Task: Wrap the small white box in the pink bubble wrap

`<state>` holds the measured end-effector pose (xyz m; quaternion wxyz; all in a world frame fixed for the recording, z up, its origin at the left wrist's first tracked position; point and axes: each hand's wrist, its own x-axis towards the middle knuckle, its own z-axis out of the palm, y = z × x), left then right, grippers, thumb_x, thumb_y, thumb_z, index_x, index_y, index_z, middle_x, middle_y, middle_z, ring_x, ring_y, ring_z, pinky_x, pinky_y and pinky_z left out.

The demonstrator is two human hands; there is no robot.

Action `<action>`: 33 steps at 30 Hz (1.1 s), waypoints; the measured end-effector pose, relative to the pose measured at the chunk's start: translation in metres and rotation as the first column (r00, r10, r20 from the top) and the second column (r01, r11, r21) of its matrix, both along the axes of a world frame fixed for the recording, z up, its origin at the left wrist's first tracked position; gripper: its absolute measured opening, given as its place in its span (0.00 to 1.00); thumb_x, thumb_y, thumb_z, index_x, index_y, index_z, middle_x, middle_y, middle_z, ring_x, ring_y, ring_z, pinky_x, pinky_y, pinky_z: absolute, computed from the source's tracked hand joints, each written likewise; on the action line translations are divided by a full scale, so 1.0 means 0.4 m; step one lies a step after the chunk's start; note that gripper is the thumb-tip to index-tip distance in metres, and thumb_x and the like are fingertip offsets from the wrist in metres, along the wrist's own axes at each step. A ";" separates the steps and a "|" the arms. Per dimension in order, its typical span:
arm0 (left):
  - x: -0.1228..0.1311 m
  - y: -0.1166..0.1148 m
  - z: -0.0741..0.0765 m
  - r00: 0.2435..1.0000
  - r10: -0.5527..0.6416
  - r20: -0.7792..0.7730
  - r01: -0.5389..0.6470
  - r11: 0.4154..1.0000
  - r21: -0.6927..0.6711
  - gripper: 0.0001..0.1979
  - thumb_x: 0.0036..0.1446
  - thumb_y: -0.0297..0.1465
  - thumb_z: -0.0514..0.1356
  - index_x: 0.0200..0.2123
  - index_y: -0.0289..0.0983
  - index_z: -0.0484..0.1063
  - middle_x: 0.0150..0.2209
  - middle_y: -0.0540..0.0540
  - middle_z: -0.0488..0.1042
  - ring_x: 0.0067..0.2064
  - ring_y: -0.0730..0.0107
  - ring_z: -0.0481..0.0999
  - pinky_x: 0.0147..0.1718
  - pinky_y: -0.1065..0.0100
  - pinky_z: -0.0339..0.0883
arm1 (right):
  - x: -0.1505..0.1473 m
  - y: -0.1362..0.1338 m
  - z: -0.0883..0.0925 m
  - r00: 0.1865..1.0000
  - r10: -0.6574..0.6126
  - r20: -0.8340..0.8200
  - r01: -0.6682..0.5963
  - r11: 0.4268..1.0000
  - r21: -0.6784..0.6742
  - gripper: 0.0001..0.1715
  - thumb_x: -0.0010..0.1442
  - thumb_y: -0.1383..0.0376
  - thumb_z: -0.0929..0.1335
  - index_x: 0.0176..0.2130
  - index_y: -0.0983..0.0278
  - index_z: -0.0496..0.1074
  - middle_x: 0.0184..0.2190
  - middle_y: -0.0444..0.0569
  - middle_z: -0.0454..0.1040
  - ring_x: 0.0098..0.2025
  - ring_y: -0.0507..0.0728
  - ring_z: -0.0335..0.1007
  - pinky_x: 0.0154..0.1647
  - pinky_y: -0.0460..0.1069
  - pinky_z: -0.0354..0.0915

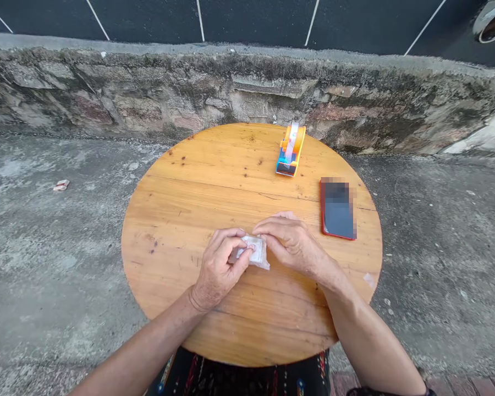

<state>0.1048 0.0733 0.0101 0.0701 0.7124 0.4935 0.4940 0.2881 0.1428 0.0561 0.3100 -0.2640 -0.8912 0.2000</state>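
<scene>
A small, whitish, squarish packet in clear plastic wrap is held just above or on the round wooden table; I cannot tell which. My left hand grips it from the left, thumb on top and fingers curled around its far side. At the packet's upper right corner is my right hand, thumb and forefinger pinched together at the wrap's edge. The packet's contents are not clear through the plastic, and the left fingers cover part of it.
Towards the table's far edge stands a yellow and blue tape dispenser with a roll on it. A phone in a red case lies on the right. Near the right edge is a small clear scrap. Behind runs a low stone wall.
</scene>
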 end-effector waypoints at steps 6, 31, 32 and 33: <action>0.001 -0.001 -0.001 1.000 -0.002 -0.010 0.002 1.000 0.007 0.04 0.59 0.25 0.62 0.36 0.38 0.69 0.42 0.44 0.75 0.44 0.65 0.75 0.44 0.62 0.70 | 0.025 0.020 -0.002 0.974 -0.204 0.102 0.215 0.970 -0.116 0.13 0.63 0.71 0.63 0.41 0.61 0.76 0.38 0.47 0.81 0.40 0.55 0.77 0.42 0.50 0.66; 0.002 0.000 -0.001 1.000 0.011 -0.020 -0.010 1.000 0.012 0.02 0.59 0.27 0.61 0.35 0.38 0.70 0.41 0.45 0.75 0.44 0.66 0.76 0.43 0.63 0.71 | 0.020 0.010 0.001 0.970 -0.060 0.237 0.100 0.982 -0.161 0.20 0.64 0.73 0.61 0.51 0.62 0.73 0.41 0.49 0.82 0.43 0.57 0.78 0.49 0.54 0.65; 0.002 0.000 -0.002 1.000 0.011 -0.020 -0.010 1.000 0.010 0.02 0.59 0.27 0.61 0.35 0.38 0.70 0.41 0.45 0.75 0.44 0.66 0.76 0.43 0.63 0.71 | 0.021 0.012 0.000 0.976 -0.076 0.204 0.106 0.985 -0.139 0.19 0.64 0.73 0.61 0.51 0.62 0.73 0.41 0.48 0.82 0.43 0.56 0.78 0.49 0.54 0.65; 0.002 0.000 -0.002 1.000 0.010 -0.019 -0.010 1.000 0.006 0.02 0.60 0.27 0.61 0.35 0.38 0.70 0.41 0.45 0.75 0.44 0.66 0.76 0.43 0.63 0.71 | 0.021 0.013 -0.001 0.982 -0.086 0.167 0.106 0.987 -0.120 0.19 0.65 0.72 0.61 0.50 0.62 0.73 0.40 0.48 0.82 0.43 0.56 0.78 0.49 0.54 0.64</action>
